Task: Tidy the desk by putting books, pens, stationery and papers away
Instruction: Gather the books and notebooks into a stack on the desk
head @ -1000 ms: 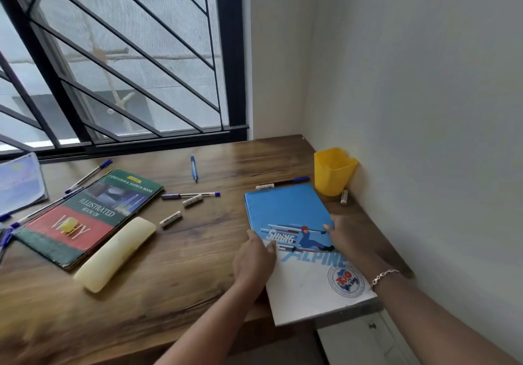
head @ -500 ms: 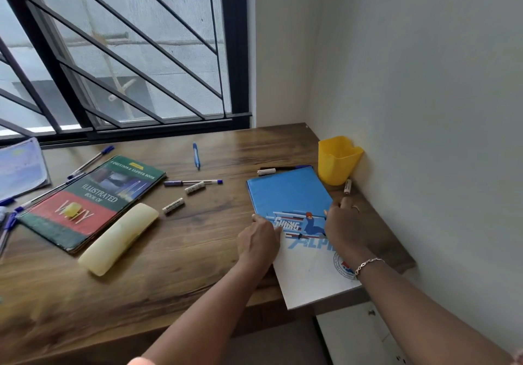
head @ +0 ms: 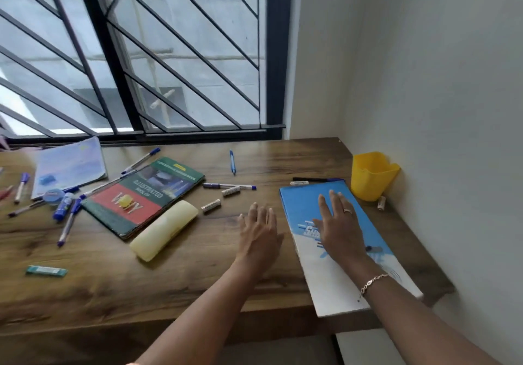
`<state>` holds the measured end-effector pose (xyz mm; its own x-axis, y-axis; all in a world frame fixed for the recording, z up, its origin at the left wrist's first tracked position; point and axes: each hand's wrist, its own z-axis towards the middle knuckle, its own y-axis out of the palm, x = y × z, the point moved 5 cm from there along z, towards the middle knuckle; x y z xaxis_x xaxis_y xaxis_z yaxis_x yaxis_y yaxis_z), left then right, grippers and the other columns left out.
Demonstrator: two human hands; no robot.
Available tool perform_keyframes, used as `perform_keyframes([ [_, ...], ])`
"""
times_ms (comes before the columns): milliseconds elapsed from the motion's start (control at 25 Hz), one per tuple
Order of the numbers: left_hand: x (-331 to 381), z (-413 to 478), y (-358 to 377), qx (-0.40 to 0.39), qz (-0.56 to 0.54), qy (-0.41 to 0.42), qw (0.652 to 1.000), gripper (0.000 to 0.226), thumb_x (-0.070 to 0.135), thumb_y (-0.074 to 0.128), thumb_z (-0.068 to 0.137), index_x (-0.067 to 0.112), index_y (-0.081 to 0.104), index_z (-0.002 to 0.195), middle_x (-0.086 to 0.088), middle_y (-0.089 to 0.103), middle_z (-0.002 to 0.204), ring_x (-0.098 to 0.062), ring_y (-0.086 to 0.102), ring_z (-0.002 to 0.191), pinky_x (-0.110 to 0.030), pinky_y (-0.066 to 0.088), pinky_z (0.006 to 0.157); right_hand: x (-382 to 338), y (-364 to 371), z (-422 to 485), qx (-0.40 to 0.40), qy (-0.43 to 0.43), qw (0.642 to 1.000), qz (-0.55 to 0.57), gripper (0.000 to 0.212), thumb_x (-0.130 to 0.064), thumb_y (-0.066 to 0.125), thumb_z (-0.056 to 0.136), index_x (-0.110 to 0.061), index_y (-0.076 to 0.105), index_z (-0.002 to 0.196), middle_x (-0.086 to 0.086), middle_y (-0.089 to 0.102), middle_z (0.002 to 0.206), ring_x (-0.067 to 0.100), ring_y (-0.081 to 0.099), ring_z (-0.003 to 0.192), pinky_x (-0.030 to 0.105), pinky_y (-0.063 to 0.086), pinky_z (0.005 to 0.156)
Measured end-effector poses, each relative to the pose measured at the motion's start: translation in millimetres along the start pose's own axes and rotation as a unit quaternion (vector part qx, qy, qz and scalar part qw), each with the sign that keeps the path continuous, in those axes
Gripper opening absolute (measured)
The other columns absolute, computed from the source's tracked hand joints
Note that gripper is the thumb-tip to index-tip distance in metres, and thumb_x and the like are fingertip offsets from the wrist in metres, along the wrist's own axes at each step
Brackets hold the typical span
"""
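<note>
A blue and white book (head: pixel 308 203) lies flat at the right end of the wooden desk (head: pixel 175 277), its near corner past the desk's front edge. My right hand (head: pixel 338 223) lies over its cover with fingers straight. My left hand (head: pixel 259 230) hovers open just left of the book, apart from it. A green and red illustrated book (head: pixel 147 195) lies mid-desk with a pale yellow pencil case (head: pixel 164 230) beside it. Several pens and markers are scattered about, among them a blue pen (head: pixel 232 162) and a black marker (head: pixel 310 179).
A yellow pen cup (head: pixel 370 176) stands against the right wall. A pale notebook (head: pixel 69 165), a glue stick (head: pixel 62 206) and a round blue tape case (head: pixel 53 195) lie at the left. A teal eraser pack (head: pixel 46 270) sits near the front edge. A barred window runs behind the desk.
My left hand has let go of the blue book's left edge and moved leftward, fingers spread. My right hand slid up the cover and flattened. The view has swung left, showing more of the desk.
</note>
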<state>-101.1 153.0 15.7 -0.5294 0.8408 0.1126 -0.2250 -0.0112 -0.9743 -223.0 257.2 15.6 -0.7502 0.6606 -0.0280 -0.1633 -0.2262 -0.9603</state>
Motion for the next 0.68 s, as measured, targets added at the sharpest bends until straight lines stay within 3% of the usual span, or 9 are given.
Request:
perform_keyframes([
  [80,-22,1,-3,-0.026,0.008,-0.003,1.000,0.068,0.044,0.039,0.096,0.010,0.014,0.149,-0.014,0.008,0.157,-0.031,-0.002,0.146,-0.054,0.001,0.115,-24,-3,7,0.001,-0.032,0.999,-0.001,0.066,-0.028,0.082,0.065,0.000,0.060,0.120,0.028,0.056,0.124,0.044,0.055,0.115,0.053,0.046,0.091],
  [120,-34,2,-5,-0.017,0.009,-0.004,1.000,0.070,0.047,0.037,0.095,0.011,0.012,0.150,-0.014,0.002,0.158,-0.031,-0.007,0.146,-0.054,-0.007,0.114,-36,-4,12,0.003,-0.044,0.999,-0.004,0.067,-0.030,0.082,0.064,-0.001,0.059,0.121,0.028,0.055,0.126,0.044,0.054,0.116,0.054,0.045,0.092],
  [240,-71,4,-10,0.007,0.012,-0.012,1.000,0.079,0.058,0.024,0.088,0.007,0.024,0.147,-0.019,0.011,0.156,-0.037,0.003,0.145,-0.054,-0.008,0.109,-72,-3,26,-0.003,-0.063,0.998,0.001,0.073,-0.036,0.079,0.066,-0.003,0.055,0.126,0.027,0.052,0.130,0.044,0.052,0.119,0.053,0.044,0.093],
  [280,-86,3,-10,0.001,0.012,-0.012,1.000,0.087,0.062,0.012,0.081,0.006,0.023,0.147,-0.019,0.010,0.156,-0.037,0.002,0.145,-0.053,-0.010,0.108,-88,-2,32,-0.001,-0.067,0.998,0.004,0.068,-0.040,0.072,0.074,-0.004,0.053,0.128,0.027,0.051,0.132,0.043,0.051,0.120,0.052,0.044,0.095],
  [360,-119,4,-14,-0.009,0.005,-0.016,1.000,0.100,0.064,-0.005,0.068,0.008,0.010,0.150,-0.017,-0.002,0.157,-0.034,-0.011,0.144,-0.049,-0.021,0.106,-120,1,42,-0.002,-0.074,0.997,0.006,0.061,-0.051,0.033,0.093,-0.005,0.049,0.130,0.025,0.050,0.133,0.041,0.050,0.122,0.047,0.038,0.103],
  [400,-137,5,-17,-0.009,-0.009,-0.023,1.000,0.103,0.064,-0.008,0.065,0.008,0.007,0.150,-0.016,-0.005,0.157,-0.032,-0.016,0.143,-0.047,-0.026,0.105,-134,7,47,-0.032,-0.075,0.997,0.012,0.068,-0.054,0.017,0.094,-0.006,0.049,0.130,0.025,0.051,0.133,0.040,0.051,0.122,0.045,0.032,0.105],
  [440,-154,6,-23,-0.004,-0.020,-0.032,0.999,0.104,0.065,-0.008,0.064,0.008,0.007,0.150,-0.016,-0.005,0.157,-0.031,-0.018,0.143,-0.046,-0.027,0.105,-150,12,53,-0.048,-0.073,0.996,0.011,0.071,-0.055,0.015,0.092,-0.005,0.052,0.128,0.025,0.052,0.132,0.040,0.052,0.121,0.044,0.030,0.105],
  [600,-220,12,-37,-0.010,-0.018,-0.077,0.997,0.101,0.066,-0.007,0.067,0.010,0.003,0.151,-0.014,-0.007,0.158,-0.030,-0.014,0.145,-0.043,-0.023,0.105,-211,21,76,-0.067,-0.077,0.994,0.035,0.065,-0.051,0.024,0.091,-0.004,0.058,0.121,0.026,0.055,0.127,0.041,0.055,0.116,0.046,0.032,0.102],
  [680,-258,17,-42,-0.013,-0.030,-0.113,0.993,0.082,0.062,0.016,0.088,0.010,0.006,0.150,-0.012,-0.001,0.158,-0.027,-0.008,0.146,-0.042,-0.015,0.113,-241,22,90,-0.060,-0.080,0.992,0.079,0.055,-0.042,0.047,0.081,-0.002,0.061,0.116,0.026,0.059,0.120,0.041,0.059,0.111,0.046,0.047,0.093],
])
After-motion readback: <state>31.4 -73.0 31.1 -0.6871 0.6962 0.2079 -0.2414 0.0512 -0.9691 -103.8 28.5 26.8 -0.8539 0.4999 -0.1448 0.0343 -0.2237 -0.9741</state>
